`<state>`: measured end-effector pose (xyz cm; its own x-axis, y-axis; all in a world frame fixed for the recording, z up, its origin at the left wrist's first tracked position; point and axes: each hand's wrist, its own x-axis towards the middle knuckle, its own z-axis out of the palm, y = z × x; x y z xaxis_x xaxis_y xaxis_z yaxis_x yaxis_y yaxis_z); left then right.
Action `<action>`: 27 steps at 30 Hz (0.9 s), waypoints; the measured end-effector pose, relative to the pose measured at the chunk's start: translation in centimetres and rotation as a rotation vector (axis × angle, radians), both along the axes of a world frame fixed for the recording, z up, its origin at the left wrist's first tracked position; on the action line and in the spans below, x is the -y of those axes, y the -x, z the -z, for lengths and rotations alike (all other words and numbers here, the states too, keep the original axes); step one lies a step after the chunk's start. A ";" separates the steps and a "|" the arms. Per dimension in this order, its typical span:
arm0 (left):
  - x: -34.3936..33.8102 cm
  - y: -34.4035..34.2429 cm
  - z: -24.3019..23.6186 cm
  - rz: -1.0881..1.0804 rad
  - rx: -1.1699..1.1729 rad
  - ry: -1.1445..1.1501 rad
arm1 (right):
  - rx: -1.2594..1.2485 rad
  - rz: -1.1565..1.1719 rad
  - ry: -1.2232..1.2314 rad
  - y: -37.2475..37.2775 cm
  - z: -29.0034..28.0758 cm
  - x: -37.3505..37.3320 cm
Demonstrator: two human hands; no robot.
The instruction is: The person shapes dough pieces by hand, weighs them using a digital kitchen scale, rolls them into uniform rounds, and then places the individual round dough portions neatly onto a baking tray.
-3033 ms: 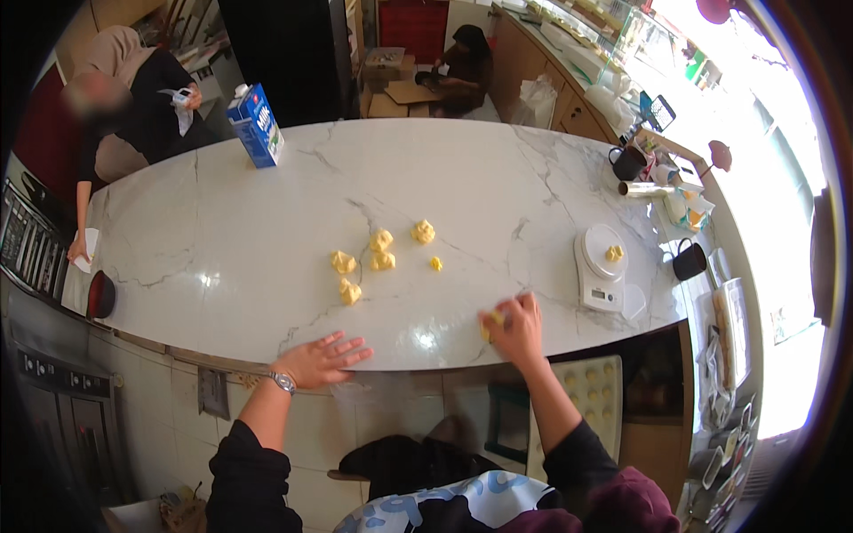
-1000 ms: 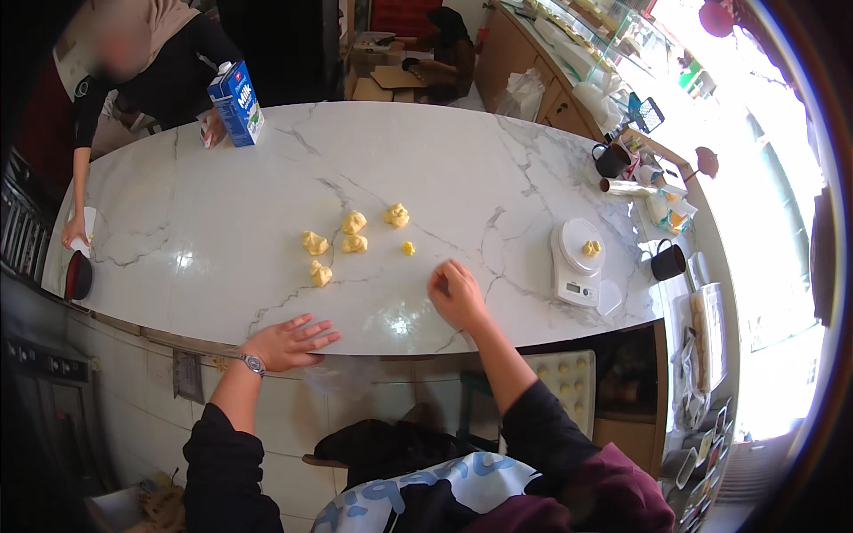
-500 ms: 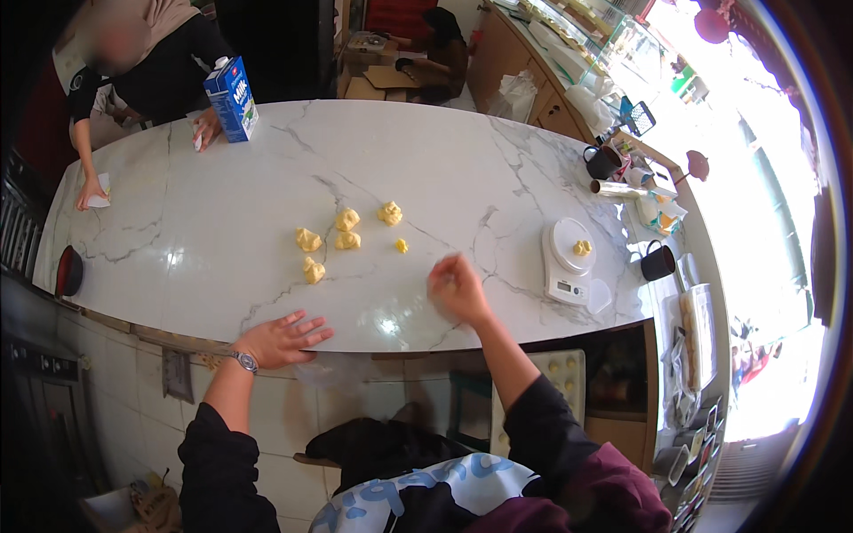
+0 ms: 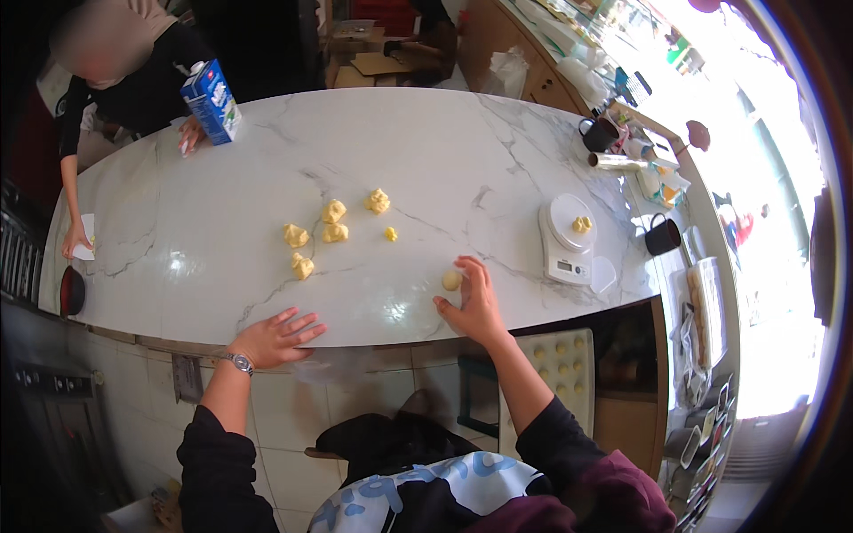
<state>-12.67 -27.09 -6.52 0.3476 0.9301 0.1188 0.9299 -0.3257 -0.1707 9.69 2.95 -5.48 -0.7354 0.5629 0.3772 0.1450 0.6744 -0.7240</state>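
The right hand (image 4: pixel 477 309) makes a loose, spread grip, thumb and fingers parted in a curve and pinching nothing; a smooth, pale dough ball (image 4: pixel 451 281) sits on the desk (image 4: pixel 462 160) in the mouth of that curve, at about eleven o'clock from the palm and just beside the fingertips, though whether skin meets dough I cannot tell. The step in hand looks like rounding a portion, and the ball seems nearly finished, so the next move probably calls for a light close of thumb and fingers to lift it without denting it. From the grip, at ten o'clock, lies a small yellow scrap (image 4: pixel 391 234), and farther out that way are five rough dough lumps (image 4: pixel 333 211), well apart from the hand. At two o'clock stands a white kitchen scale (image 4: pixel 566 247) with a dough piece (image 4: pixel 582 224) on its pan. At four o'clock, below the desk's near edge, a tray (image 4: pixel 569 377) carries rows of small round balls, likely where this one belongs. Toward eight o'clock, the left hand (image 4: pixel 274 343) rests at the desk's edge, fingers fanned, holding nothing. Far off at ten o'clock stands a blue carton (image 4: pixel 211 102), a co-worker's hand beside it.
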 end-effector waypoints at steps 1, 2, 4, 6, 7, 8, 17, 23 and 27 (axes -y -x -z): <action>0.0 0.1 -0.1 -0.023 -0.012 0.022 | 0.013 0.048 -0.076 -0.1 -0.3 -0.4; 0.1 0.1 0.0 -0.023 -0.012 0.044 | 0.042 0.117 -0.152 -1.1 -0.7 -0.8; -1.2 0.5 0.1 0.002 -0.017 0.028 | 0.093 -0.013 -0.083 -1.2 0.2 -1.9; -1.5 0.5 0.7 0.038 0.002 0.004 | 0.069 -0.064 0.037 -2.2 0.4 -1.9; -1.0 0.7 0.7 0.026 -0.006 0.028 | 0.014 -0.064 0.124 -3.1 -0.7 -0.9; -0.4 0.8 1.0 0.016 -0.006 0.057 | -0.032 -0.108 0.341 -4.9 -1.2 0.4; 0.2 2.1 1.7 0.085 0.022 0.084 | -0.442 0.832 1.580 -34.6 27.6 11.2; 2.0 3.5 1.4 0.094 -0.054 0.164 | 0.170 1.507 0.749 -39.9 28.7 5.5; 0.8 3.0 1.0 0.079 -0.028 0.151 | 0.278 1.558 0.578 -42.6 30.4 4.1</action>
